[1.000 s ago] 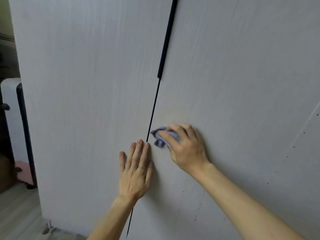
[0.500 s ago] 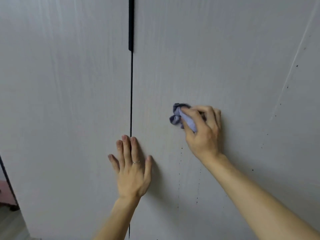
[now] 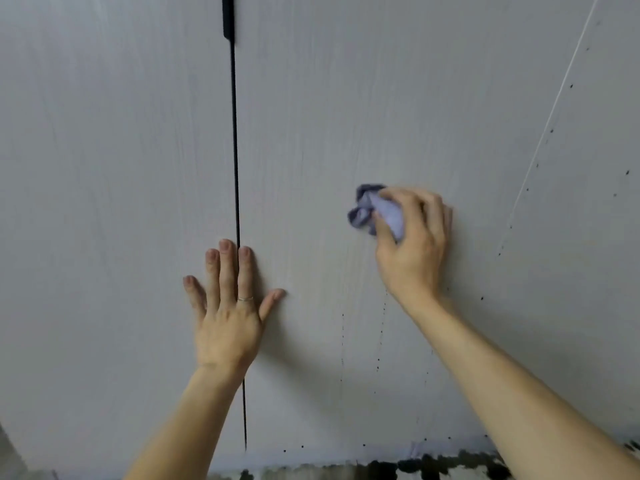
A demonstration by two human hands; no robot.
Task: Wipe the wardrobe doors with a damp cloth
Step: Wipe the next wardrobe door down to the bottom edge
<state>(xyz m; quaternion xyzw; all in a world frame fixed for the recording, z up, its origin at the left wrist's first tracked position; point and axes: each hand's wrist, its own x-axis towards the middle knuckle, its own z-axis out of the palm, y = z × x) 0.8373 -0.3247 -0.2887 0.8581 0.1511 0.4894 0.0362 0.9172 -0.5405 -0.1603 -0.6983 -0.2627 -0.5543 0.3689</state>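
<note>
- Filling almost the whole picture are the wardrobe doors: the left door (image 3: pixel 104 168) and the right door (image 3: pixel 433 98), with a thin dark gap (image 3: pixel 235 150) running down between them. I think the job is only partly done. The right door shows faint wipe streaks, and much of both doors looks left to do.
- The left hand (image 3: pixel 228 306), low in the middle, lies flat with straight fingers over the gap. It touches both doors and holds nothing.
- The right hand (image 3: pixel 414 244), right of the middle, is curled tight round the cloth and presses it on the right door.
- The cloth (image 3: pixel 370 213) is a small bluish bunch peeking out left of the fingers.
- A black handle (image 3: pixel 227 15) sits at the top middle, well away from the cloth.
- Little dark specks (image 3: pixel 377 358) dot the lower right and need wiping.
- A thin ring (image 3: pixel 245 298) is on the left hand.
</note>
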